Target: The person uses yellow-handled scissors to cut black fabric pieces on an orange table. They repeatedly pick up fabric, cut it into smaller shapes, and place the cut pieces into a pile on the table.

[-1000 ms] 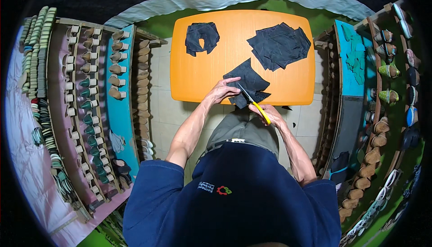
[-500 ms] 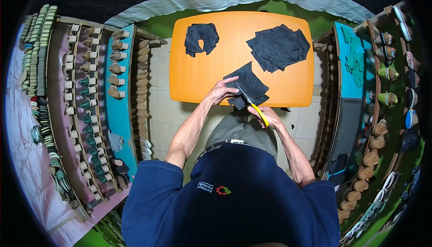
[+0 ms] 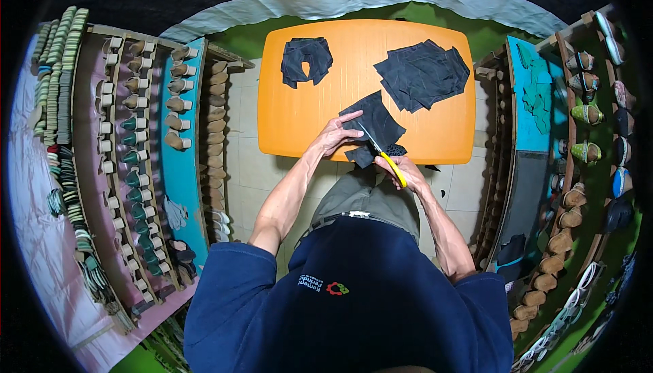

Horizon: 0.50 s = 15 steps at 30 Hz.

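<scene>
Orange and smooth, the rounded plastic counter (image 3: 299, 121) carries three lots of dark fabric, and the view runs from the tall racks of pale shoe lasts (image 3: 146, 121) on the left to the open shelves of finished shoes (image 3: 585, 101) on the right. Toward the counter's left lies a small crumpled black offcut with a hole in it (image 3: 306, 59). Nearer the front edge, the left hand (image 3: 333, 136) presses flat on the dark grey sheet of fabric being cut (image 3: 374, 123), fingers spread rather than closed round it. Just beside it the right hand (image 3: 403, 169) has its grip closed round the yellow-handled scissors (image 3: 386, 161), whose blades reach into that sheet's near edge; a cut flap hangs over the counter front. Further right sits a loose pile of dark grey cut pieces (image 3: 423, 74). The likely trouble, as I judge it, is the left fingertips lying close to the blade line: a slip there could nick them. The sheet overhangs the edge, so a tug from the scissors could drag it off line or spoil the cut.
</scene>
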{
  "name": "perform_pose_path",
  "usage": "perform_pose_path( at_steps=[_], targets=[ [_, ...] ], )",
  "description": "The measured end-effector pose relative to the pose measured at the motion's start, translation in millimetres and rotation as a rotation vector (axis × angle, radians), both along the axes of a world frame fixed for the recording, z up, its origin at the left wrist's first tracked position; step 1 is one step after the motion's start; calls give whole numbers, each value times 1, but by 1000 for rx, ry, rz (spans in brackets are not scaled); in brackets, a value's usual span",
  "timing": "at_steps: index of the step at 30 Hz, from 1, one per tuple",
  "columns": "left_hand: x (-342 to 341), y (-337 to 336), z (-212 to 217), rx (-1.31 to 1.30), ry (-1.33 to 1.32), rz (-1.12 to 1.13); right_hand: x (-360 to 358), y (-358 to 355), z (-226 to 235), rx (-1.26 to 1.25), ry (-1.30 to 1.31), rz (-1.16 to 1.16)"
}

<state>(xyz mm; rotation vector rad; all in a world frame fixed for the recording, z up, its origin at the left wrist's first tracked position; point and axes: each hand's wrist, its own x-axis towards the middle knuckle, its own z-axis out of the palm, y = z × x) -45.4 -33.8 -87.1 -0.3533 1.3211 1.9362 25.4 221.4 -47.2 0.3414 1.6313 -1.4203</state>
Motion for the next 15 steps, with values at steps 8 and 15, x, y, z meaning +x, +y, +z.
perform_pose_path(
  at_steps=[8, 15],
  targets=[
    [-22, -19, 14, -21, 10, -9, -2, 3, 5, -35, 6, -14],
    [-32, -29, 17, -66, 48, -243, -5, -3, 9, -82, -8, 30]
  ],
)
